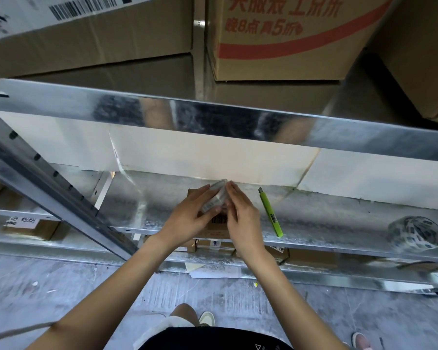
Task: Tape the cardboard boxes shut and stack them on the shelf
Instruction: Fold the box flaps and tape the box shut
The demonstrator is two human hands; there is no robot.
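Two hands, the left hand (190, 218) and the right hand (243, 215), meet over one small cardboard box (214, 224) at the centre. Two tape rolls: a clear one (214, 197) held at 12 o'clock of the box, a patterned one (416, 232) at 3 o'clock. One green utility knife (271, 210). Three large cartons on top: (91, 39), (288, 39), (425, 59).

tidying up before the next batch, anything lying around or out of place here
Loose sheets of paper lie on the floor under the bottom shelf. A green utility knife lies loose on the shelf beside the hands, and a printed tape roll sits at its front edge.
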